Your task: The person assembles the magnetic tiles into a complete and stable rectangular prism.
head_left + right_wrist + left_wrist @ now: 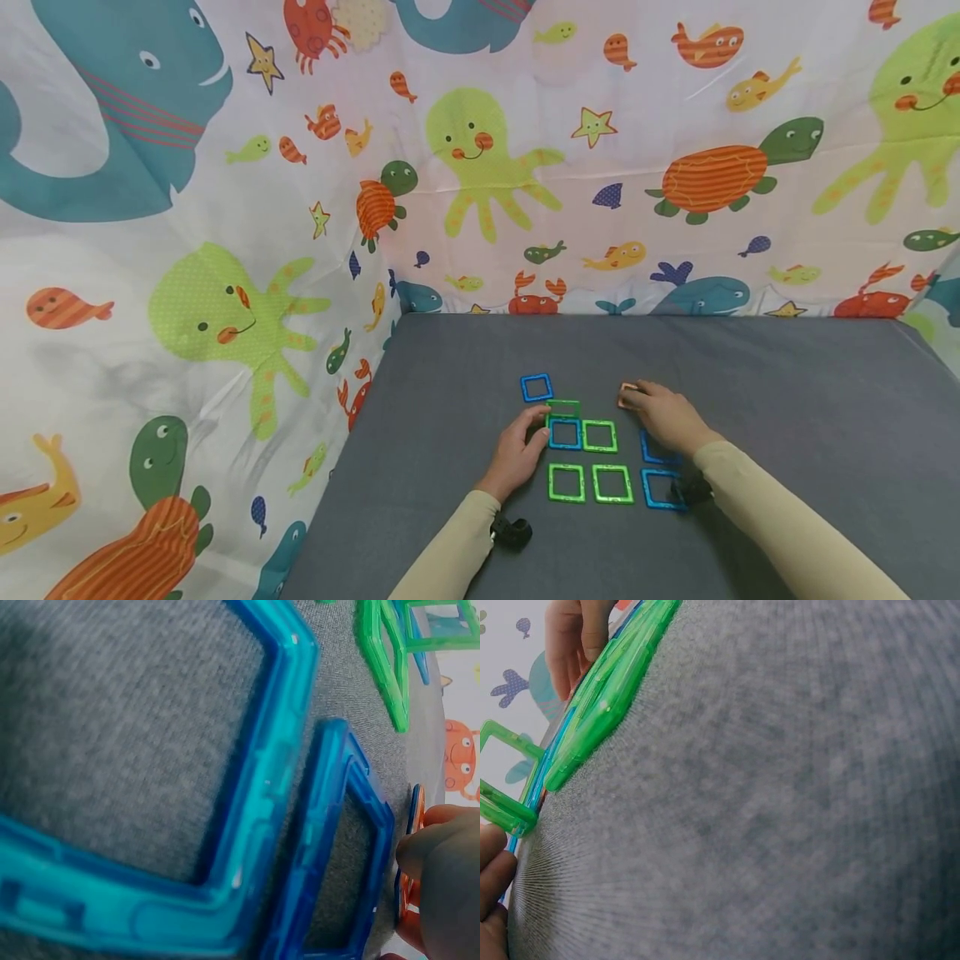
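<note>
ok so I'm counting four blue square frames (663,506), at least four green ones (612,500), one orange one (622,395), two hands (513,452).

The tabletop (787,400) is plain dark grey. From the centre green square (599,451), a blue square (565,447) sits at 9 o'clock, an orange square (621,402) at 1, two blue squares (647,492) around 3 and 4, two green squares (613,500) near 6 and 7. The sleeves (780,508) are cream, the wrist gear (512,533) black. The white cloth (285,217) carries lime octopuses (468,125), orange-striped turtles (716,179) with green heads and teal whales (142,108).
</note>
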A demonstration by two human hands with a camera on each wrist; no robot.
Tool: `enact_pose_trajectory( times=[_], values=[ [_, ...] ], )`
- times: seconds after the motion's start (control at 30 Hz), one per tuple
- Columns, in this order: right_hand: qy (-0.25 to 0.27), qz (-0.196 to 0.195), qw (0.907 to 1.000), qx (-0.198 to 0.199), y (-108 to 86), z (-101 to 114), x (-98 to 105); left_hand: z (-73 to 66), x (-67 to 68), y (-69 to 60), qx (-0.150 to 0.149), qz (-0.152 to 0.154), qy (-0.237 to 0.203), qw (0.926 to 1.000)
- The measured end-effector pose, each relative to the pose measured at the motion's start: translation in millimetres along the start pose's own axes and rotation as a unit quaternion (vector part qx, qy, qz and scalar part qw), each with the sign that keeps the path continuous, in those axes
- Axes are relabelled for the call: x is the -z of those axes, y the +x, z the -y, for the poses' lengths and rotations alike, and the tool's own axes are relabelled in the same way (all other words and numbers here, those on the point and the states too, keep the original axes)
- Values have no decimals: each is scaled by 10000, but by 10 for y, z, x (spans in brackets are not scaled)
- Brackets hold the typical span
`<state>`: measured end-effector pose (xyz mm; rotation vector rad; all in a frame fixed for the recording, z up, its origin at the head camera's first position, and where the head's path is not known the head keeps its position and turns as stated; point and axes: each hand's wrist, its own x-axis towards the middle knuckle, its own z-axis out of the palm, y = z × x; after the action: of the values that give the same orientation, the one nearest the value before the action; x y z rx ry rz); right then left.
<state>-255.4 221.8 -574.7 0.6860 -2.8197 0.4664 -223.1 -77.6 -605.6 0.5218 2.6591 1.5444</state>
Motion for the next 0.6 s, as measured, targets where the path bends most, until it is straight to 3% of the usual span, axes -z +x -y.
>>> enact_pose_trajectory(
  times=[0.37,0.6],
  values=[
    [343,295,9989,83,17,-18,39,-23,10,0,39,-56,79,9999],
    [425,115,9990,1,30,-20,103,-31,7,-31,-177,-114,220,9995]
  ],
)
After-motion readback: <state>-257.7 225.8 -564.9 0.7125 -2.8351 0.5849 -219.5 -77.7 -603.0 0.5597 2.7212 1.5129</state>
